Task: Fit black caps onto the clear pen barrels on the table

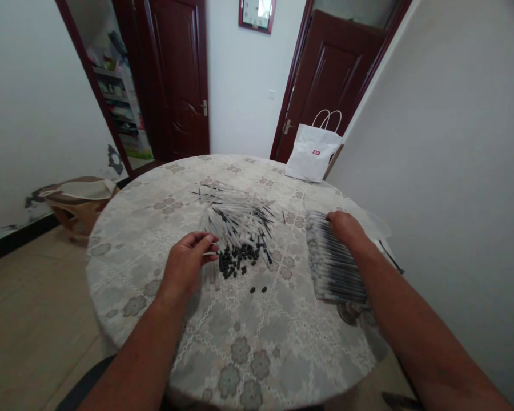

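My left hand [191, 257] is at the near left edge of a loose heap, its thumb and fingers drawn together. Whatever they hold, if anything, is too small to make out. Beside its fingertips lie many small black pen caps [239, 258]. Behind them spreads a jumbled pile of translucent white pen barrels [229, 214] mixed with thin dark sticks. Over on the right, my right hand [344, 225] pinches a dark-tipped pen at the far end of a neat row of pens [332, 262], laid side by side. My right forearm hides part of that row.
A round table with a patterned cloth [240, 319] bears everything. Two black caps [258, 290] lie apart from the heap. A white paper bag [312, 151] stands at the back right. Clear plastic [377, 224] lies right of the row, by the wall. A wooden stool [79, 205] stands left.
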{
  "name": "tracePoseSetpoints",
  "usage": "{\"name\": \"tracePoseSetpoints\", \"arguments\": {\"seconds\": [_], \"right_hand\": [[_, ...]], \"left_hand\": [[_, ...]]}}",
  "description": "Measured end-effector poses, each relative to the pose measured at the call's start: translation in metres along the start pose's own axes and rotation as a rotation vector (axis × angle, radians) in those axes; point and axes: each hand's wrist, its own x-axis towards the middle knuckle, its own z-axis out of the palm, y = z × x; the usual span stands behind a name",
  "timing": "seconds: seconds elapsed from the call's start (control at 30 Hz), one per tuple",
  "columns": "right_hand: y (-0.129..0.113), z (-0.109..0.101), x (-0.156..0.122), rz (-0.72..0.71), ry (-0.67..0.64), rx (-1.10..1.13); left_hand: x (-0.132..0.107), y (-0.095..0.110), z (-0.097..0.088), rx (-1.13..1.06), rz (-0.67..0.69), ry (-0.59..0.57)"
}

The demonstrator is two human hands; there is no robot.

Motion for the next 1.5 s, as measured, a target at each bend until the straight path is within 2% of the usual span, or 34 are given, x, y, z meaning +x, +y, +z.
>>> {"name": "tracePoseSetpoints", "arguments": {"seconds": [0.07,0.17,0.27,0.43,0.53,0.67,0.87,1.13,1.27,1.37,1.5], "right_hand": [[-0.017,-0.008,-0.009,-0.065,0.047,0.050],[-0.061,-0.022,-0.030,-0.261,0.097,0.186],[-0.116,-0.034,-0.058,-0.475,0.025,0.318],[-0.197,-0.038,-0.100,-0.669,-0.071,0.379],[-0.230,-0.036,-0.115,-0.760,-0.072,0.378],[-0.255,-0.034,-0.128,-0.850,-0.091,0.272],[-0.267,-0.025,-0.137,-0.804,-0.095,0.161],[-0.261,-0.017,-0.142,-0.666,-0.123,0.152],[-0.241,-0.020,-0.144,-0.612,-0.087,0.276],[-0.221,-0.031,-0.141,-0.570,-0.035,0.451],[-0.203,-0.049,-0.132,-0.550,-0.076,0.702]], "left_hand": [[0.001,0.000,-0.001,-0.019,0.014,0.033],[0.002,0.001,-0.003,-0.061,0.038,0.081],[0.003,0.003,-0.005,-0.102,0.058,0.127],[0.003,0.008,-0.008,-0.189,0.063,0.183],[0.002,0.009,-0.010,-0.226,0.064,0.178],[0.001,0.011,-0.011,-0.253,0.057,0.181],[-0.001,0.014,-0.013,-0.258,0.052,0.159],[-0.002,0.014,-0.015,-0.238,0.037,0.141],[-0.003,0.013,-0.014,-0.228,0.006,0.102],[-0.005,0.013,-0.012,-0.207,-0.012,0.063],[-0.007,0.010,-0.010,-0.135,-0.041,-0.017]]}}
